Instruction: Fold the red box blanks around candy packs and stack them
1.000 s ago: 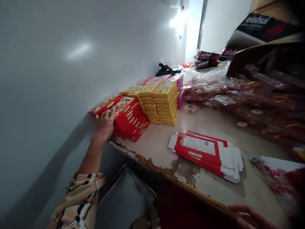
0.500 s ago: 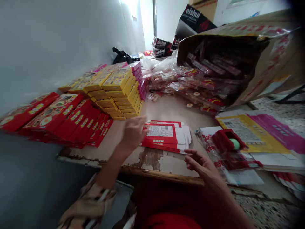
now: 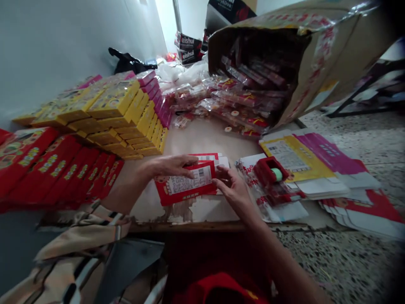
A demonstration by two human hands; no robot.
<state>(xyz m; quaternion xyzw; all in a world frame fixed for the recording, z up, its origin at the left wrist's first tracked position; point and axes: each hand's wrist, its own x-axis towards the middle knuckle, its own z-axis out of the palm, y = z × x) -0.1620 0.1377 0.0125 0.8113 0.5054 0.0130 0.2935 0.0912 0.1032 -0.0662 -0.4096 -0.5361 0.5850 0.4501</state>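
Observation:
A red flat carton (image 3: pixel 186 185) with a white printed label is raised and tilted above a small pile of red-and-white cartons (image 3: pixel 224 160). My left hand (image 3: pixel 172 165) grips it along its upper edge, fingers lying over the printed face and the thumb hidden. At the carton's right end, my right hand (image 3: pixel 232 185) has its thumb and fingers closed around the edge. Just right of that hand, a red tape dispenser (image 3: pixel 268 171) with a pale green roll rests on plastic bags.
Stacked red boxes (image 3: pixel 66 169) and yellow boxes (image 3: pixel 117 114) stand on the left. A cardboard carton (image 3: pixel 319 63) lies on its side, spilling wrapped packs (image 3: pixel 234 101). Flat yellow cartons (image 3: pixel 294 156) and magenta cartons (image 3: pixel 332 152) lie right. The table's worn edge (image 3: pixel 202 226) is nearest me.
One red carton is now lifted from the pile and held at both ends. My right hand has closed on its right end. The view has turned right, so things appear further left.

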